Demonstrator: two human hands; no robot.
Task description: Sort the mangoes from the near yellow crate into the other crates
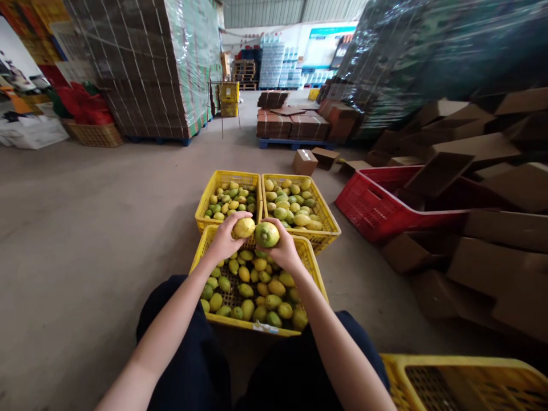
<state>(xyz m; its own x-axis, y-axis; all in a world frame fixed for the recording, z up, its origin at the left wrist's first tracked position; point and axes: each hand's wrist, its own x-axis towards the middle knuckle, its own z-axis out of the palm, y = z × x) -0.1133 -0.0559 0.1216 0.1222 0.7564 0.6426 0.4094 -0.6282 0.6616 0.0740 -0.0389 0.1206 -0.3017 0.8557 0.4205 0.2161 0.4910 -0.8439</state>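
My left hand (226,238) is closed round a yellow lemon (244,228). Beside it, my right hand (282,249) holds a greener lemon (267,234), its tip facing me. Both fruits are held close together above the far edge of the near yellow crate (319,274), which contains many yellow and green lemons (246,290). Behind it stand two more yellow crates of lemons, the back left crate (205,191) and the back right crate (327,214).
A red crate (372,212) stands to the right among loose cardboard boxes (492,262). Another yellow crate (462,362) is at the bottom right. Wrapped pallet stacks (137,63) rise behind, and flattened cartons lie on a blue pallet (280,144).
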